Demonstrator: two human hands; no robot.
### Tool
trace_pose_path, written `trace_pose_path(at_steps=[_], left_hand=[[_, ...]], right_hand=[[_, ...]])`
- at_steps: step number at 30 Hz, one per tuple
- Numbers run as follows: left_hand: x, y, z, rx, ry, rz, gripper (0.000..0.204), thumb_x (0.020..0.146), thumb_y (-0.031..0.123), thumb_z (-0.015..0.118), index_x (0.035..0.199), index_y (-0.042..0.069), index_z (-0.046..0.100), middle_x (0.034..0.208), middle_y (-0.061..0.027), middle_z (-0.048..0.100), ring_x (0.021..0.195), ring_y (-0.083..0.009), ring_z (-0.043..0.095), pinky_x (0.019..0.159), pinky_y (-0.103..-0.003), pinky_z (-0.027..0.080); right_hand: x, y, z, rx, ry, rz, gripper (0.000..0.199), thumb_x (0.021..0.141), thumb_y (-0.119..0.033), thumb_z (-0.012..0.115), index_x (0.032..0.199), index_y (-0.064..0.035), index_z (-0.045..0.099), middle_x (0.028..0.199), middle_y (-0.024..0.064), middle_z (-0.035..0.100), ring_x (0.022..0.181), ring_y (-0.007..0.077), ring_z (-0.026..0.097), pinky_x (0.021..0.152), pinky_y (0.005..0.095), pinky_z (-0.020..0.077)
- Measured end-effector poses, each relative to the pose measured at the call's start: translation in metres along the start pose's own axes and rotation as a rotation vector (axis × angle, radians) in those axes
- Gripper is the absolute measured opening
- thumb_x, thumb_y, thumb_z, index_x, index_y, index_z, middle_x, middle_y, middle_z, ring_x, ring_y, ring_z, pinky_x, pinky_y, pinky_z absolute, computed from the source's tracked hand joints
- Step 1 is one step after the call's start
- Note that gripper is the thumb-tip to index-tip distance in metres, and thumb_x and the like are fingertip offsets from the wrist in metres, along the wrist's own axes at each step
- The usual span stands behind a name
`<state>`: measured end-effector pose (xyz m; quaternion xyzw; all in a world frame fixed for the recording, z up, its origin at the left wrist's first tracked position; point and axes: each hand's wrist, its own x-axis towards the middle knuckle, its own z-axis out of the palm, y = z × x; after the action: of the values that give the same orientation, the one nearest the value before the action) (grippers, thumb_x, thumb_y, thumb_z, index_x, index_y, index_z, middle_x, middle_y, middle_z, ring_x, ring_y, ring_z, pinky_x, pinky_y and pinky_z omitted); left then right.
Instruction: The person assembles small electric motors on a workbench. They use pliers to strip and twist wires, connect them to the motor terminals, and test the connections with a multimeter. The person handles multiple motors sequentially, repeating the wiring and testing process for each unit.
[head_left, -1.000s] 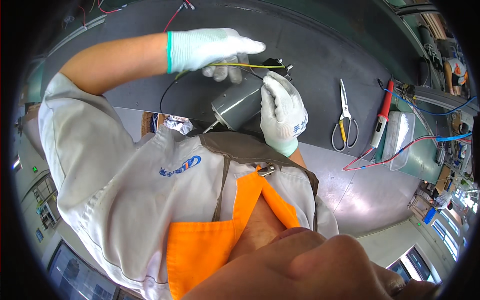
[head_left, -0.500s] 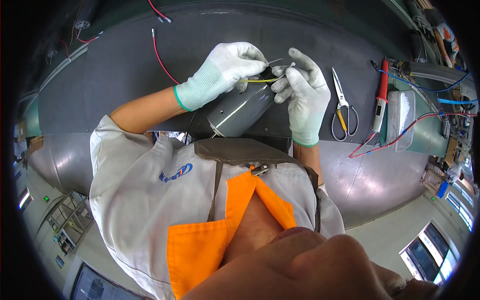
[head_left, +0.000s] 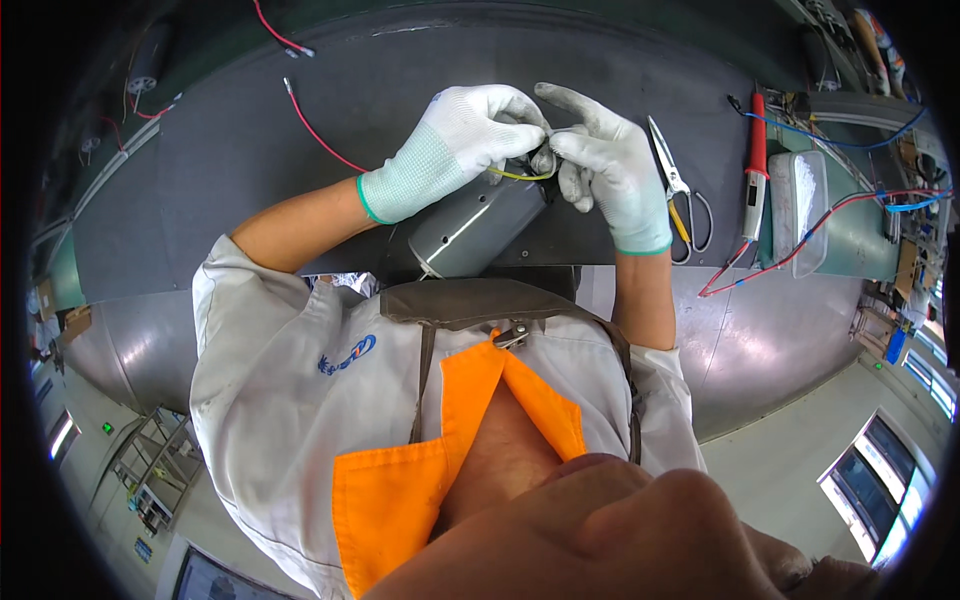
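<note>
Both gloved hands — left hand (head_left: 455,150), right hand (head_left: 610,160) — pinch a yellow wire (head_left: 520,175) at the far end of a grey motor (head_left: 475,225) mid-tabletop (head_left: 250,150). Wiring looks unfinished (scissors (head_left: 680,195) lie untouched, right).

Both hands (head_left: 455,145) (head_left: 610,165) meet above a cylinder (head_left: 470,225) on the bench (head_left: 250,150); scissors (head_left: 680,195), probably a screwdriver (head_left: 755,180), lie right.
</note>
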<state>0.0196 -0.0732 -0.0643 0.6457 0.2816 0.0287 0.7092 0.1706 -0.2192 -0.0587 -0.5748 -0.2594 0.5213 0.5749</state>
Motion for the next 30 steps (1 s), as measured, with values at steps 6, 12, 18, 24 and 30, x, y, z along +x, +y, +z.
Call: trace_pose_path(at_steps=[6, 12, 18, 24, 30], left_hand=[[-0.001, 0.004, 0.000, 0.137, 0.049, 0.010, 0.021, 0.096, 0.019, 0.069, 0.109, 0.002, 0.073, 0.087, 0.0003, 0.070, 0.066, -0.0017, 0.059, 0.054, -0.019, 0.048], [-0.002, 0.004, -0.003, 0.196, -0.002, 0.047, 0.022, 0.096, 0.019, 0.068, 0.110, 0.003, 0.073, 0.085, 0.0005, 0.069, 0.069, -0.0013, 0.059, 0.057, -0.019, 0.049], [0.002, 0.007, 0.008, 0.232, -0.035, 0.127, 0.022, 0.096, 0.018, 0.068, 0.111, 0.002, 0.073, 0.084, -0.0004, 0.071, 0.074, -0.0036, 0.062, 0.066, -0.021, 0.052], [-0.003, 0.001, 0.018, 0.208, -0.013, 0.177, 0.021, 0.097, 0.011, 0.065, 0.114, 0.000, 0.072, 0.087, -0.0018, 0.073, 0.079, -0.0039, 0.065, 0.070, -0.022, 0.054], [-0.018, -0.007, 0.025, 0.270, 0.136, 0.271, 0.030, 0.098, 0.006, 0.063, 0.127, 0.002, 0.067, 0.094, -0.0020, 0.070, 0.079, -0.0021, 0.061, 0.071, -0.020, 0.052]], right_hand=[[-0.014, 0.028, 0.015, 0.276, 0.216, -0.257, 0.057, 0.098, 0.000, 0.057, 0.151, 0.0102, 0.039, 0.088, 0.0165, 0.073, 0.060, 0.0105, 0.064, 0.050, 0.0218, 0.0507], [-0.010, 0.029, 0.014, 0.257, 0.208, -0.224, 0.059, 0.098, -0.007, 0.061, 0.150, 0.0103, 0.041, 0.087, 0.0138, 0.072, 0.057, 0.0085, 0.060, 0.048, 0.0204, 0.0457], [-0.001, 0.008, -0.015, 0.101, -0.068, 0.012, 0.048, 0.092, -0.007, 0.066, 0.137, 0.0094, 0.059, 0.078, 0.0110, 0.073, 0.051, 0.0080, 0.059, 0.043, 0.0198, 0.0433], [-0.017, 0.004, 0.008, -0.079, 0.203, 0.002, 0.030, 0.095, -0.007, 0.065, 0.123, 0.0039, 0.072, 0.078, 0.0077, 0.073, 0.052, 0.0063, 0.059, 0.046, 0.0201, 0.0448], [-0.032, 0.019, 0.007, -0.614, 0.385, -0.415, 0.018, 0.095, -0.003, 0.066, 0.109, 0.0029, 0.076, 0.103, 0.0094, 0.076, 0.076, 0.0079, 0.068, 0.056, 0.0222, 0.0519]])
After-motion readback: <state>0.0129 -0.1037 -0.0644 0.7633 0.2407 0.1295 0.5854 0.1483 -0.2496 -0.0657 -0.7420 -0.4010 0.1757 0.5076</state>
